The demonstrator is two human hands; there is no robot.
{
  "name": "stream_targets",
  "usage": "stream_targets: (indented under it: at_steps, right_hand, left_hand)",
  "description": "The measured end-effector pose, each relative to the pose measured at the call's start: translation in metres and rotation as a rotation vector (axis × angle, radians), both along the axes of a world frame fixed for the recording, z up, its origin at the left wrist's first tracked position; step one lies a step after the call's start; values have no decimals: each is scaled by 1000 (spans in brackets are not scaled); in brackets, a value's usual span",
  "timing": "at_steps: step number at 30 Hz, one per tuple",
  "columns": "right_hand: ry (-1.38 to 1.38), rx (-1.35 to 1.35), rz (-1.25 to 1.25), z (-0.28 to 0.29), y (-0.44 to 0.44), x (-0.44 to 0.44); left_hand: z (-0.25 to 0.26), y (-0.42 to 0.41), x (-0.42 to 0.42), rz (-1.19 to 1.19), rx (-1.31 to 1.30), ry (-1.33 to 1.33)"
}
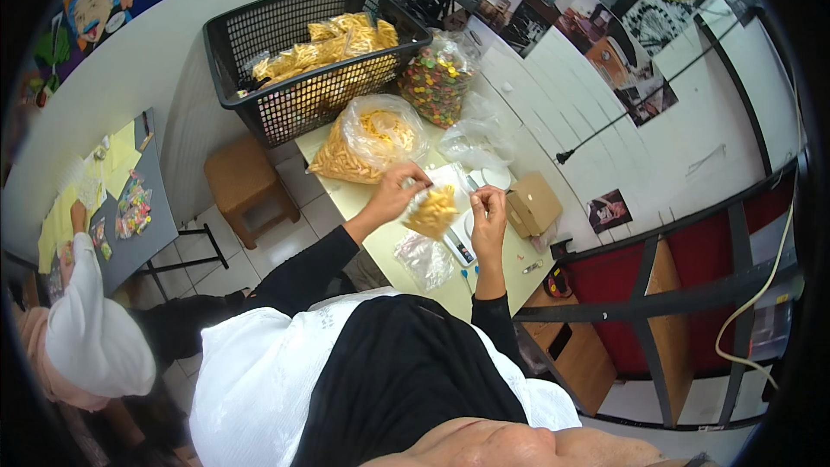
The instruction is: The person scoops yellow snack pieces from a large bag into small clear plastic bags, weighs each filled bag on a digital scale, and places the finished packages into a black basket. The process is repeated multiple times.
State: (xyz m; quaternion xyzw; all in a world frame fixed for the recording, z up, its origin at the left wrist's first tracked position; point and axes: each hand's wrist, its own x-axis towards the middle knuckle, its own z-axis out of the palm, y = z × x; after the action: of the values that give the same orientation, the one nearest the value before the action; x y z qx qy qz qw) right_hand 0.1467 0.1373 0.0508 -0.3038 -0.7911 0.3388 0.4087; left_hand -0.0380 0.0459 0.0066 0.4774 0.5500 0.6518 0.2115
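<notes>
A small clear plastic bag of yellow stick-shaped snacks (430, 213) hangs tilted and slightly blurred above the table. The thumb and fingers of my left hand (394, 191) pinch its upper left part. To the right of the bag is my right hand (489, 214), thumb and fingertips pressed together; whether they grip a bit of thin plastic cannot be made out. Beneath my hands, a white digital scale (461, 248) is partly covered by the bag and my right hand. Clear plastic bags (425, 261) lie nearer to me, beside blue-handled scissors (465, 272).
An open sack of yellow snacks (343, 146) stands at the table's far left, near a black basket (324, 87) of filled bags. Behind are a bag of colourful sweets (439, 81) and a cardboard box (537, 204). A co-worker (97, 331) handles packets at a grey table (152, 207).
</notes>
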Motion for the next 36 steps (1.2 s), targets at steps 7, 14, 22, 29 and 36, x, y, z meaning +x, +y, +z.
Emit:
stream_targets:
  at_steps: [7,14,22,29,36]
  right_hand:
    - [20,-438,-61,-70,54,53]
    - [127,-648,-648,-175,141,99]
    - [479,-980,-710,-262,143,120]
    - [473,-993,-792,-248,98,173]
    - [481,-986,-928,-244,51,230]
  left_hand:
    - [-53,16,15,-178,-104,-238]
    - [-104,-39,-43,-36,-452,-226]
    - [-114,-101,-68,201,-610,-460]
    - [-130,-123,-92,285,-629,-526]
    - [-146,-110,-99,155,-710,-539]
